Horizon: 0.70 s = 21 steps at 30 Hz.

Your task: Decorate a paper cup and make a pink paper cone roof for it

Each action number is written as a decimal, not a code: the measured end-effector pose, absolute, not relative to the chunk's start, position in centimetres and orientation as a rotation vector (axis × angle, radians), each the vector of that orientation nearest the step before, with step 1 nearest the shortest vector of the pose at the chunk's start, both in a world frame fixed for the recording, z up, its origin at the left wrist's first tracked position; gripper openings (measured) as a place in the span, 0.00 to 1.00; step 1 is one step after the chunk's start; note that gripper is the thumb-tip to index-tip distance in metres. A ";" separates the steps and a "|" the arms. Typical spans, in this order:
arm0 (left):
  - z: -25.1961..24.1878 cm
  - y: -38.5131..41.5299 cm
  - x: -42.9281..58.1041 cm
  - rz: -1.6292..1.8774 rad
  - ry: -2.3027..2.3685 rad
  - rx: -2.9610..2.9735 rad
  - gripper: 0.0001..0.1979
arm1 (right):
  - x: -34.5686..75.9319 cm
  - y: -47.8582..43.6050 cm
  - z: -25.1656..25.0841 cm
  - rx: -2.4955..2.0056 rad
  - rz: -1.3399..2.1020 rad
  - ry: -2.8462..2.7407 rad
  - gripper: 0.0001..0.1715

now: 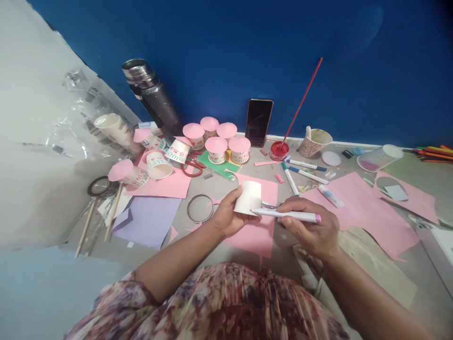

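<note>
My left hand [228,215] holds a plain white paper cup [248,197] upside down, the fingers round its left side and bottom. My right hand [311,224] grips a white marker with a pink end [293,215]; its tip is at the cup's lower edge, and whether it touches cannot be made out. Beneath the cup lies a pink paper sheet [260,241]. Behind stand several decorated cups with pink paper discs on top [216,145], with red and green drawings on their sides. A decorated cup without a disc [160,165] lies at their left.
A dark flask [155,99], a phone [259,120] and a red paint pot with a brush [279,150] stand along the wall. Red-handled scissors [191,170], a tape roll [100,186], markers [307,176] and pink paper [364,208] lie around. Stacked cups [118,132] lean left.
</note>
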State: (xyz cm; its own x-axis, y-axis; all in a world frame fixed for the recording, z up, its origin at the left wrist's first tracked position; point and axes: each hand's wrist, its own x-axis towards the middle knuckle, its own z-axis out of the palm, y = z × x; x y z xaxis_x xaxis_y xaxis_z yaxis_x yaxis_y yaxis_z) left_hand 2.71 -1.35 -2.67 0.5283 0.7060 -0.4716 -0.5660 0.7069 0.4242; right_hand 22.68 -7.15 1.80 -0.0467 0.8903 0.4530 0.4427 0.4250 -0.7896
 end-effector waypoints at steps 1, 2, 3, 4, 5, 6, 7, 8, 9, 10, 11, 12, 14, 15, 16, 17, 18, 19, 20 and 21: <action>-2.7 -1.4 2.7 0.766 0.661 0.231 0.21 | 22.7 -7.2 1.8 -1.194 0.543 -1.659 0.05; -2.8 -1.4 2.7 0.763 0.652 0.235 0.21 | 22.7 -7.2 1.7 -1.210 0.536 -1.650 0.06; -2.8 -1.4 2.7 0.759 0.637 0.242 0.21 | 22.7 -7.2 1.6 -1.225 0.530 -1.637 0.06; -2.9 -1.4 2.7 0.757 0.620 0.248 0.21 | 22.7 -7.2 1.5 -1.238 0.528 -1.626 0.07; -3.0 -1.4 2.7 0.756 0.600 0.254 0.21 | 22.8 -7.2 1.3 -1.250 0.530 -1.618 0.08; -3.0 -1.4 2.7 0.755 0.584 0.258 0.21 | 22.8 -7.2 1.2 -1.261 0.537 -1.611 0.08; -3.1 -1.4 2.7 0.753 0.572 0.261 0.21 | 22.9 -7.2 1.1 -1.272 0.544 -1.604 0.09; -3.1 -1.4 2.7 0.754 0.568 0.261 0.21 | 22.9 -7.2 1.0 -1.280 0.549 -1.598 0.10; -3.1 -1.4 2.7 0.755 0.570 0.260 0.21 | 23.0 -7.2 0.9 -1.283 0.554 -1.592 0.10; -3.1 -1.4 2.7 0.756 0.576 0.259 0.21 | 23.0 -7.2 0.9 -1.282 0.559 -1.589 0.10; -3.1 -1.4 2.7 0.756 0.581 0.259 0.21 | 23.0 -7.2 0.9 -1.276 0.556 -1.585 0.10; -3.0 -1.4 2.7 0.754 0.584 0.260 0.21 | 23.0 -7.3 0.9 -1.267 0.547 -1.585 0.09; -3.0 -1.4 2.7 0.744 0.577 0.265 0.22 | 22.9 -7.3 0.9 -1.253 0.526 -1.591 0.08; -3.0 -1.4 2.7 0.739 0.572 0.268 0.22 | 22.9 -7.3 0.9 -1.251 0.519 -1.595 0.08; -3.0 -1.4 2.7 0.738 0.569 0.271 0.22 | 22.9 -7.3 1.0 -1.252 0.521 -1.601 0.08; -3.0 -1.4 2.8 0.743 0.572 0.271 0.22 | 22.9 -7.3 1.0 -1.252 0.527 -1.607 0.07; -3.0 -1.5 2.8 0.751 0.580 0.267 0.22 | 22.9 -7.3 1.0 -1.251 0.536 -1.613 0.07; -3.0 -1.5 2.8 0.763 0.592 0.260 0.22 | 22.9 -7.3 1.1 -1.247 0.542 -1.617 0.07; -3.0 -1.5 2.8 0.773 0.605 0.251 0.22 | 23.0 -7.3 1.1 -1.240 0.547 -1.620 0.07; -3.0 -1.5 2.8 0.779 0.615 0.242 0.22 | 23.0 -7.4 1.1 -1.231 0.552 -1.619 0.06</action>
State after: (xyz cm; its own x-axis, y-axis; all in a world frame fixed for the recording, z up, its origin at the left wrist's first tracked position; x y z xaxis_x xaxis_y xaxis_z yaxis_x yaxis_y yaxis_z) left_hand 2.82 -1.52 -2.99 0.5486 0.7187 -0.4272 -0.5821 0.6951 0.4219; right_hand 23.02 -7.36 1.09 0.0047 0.9032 0.4292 0.4533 0.3807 -0.8060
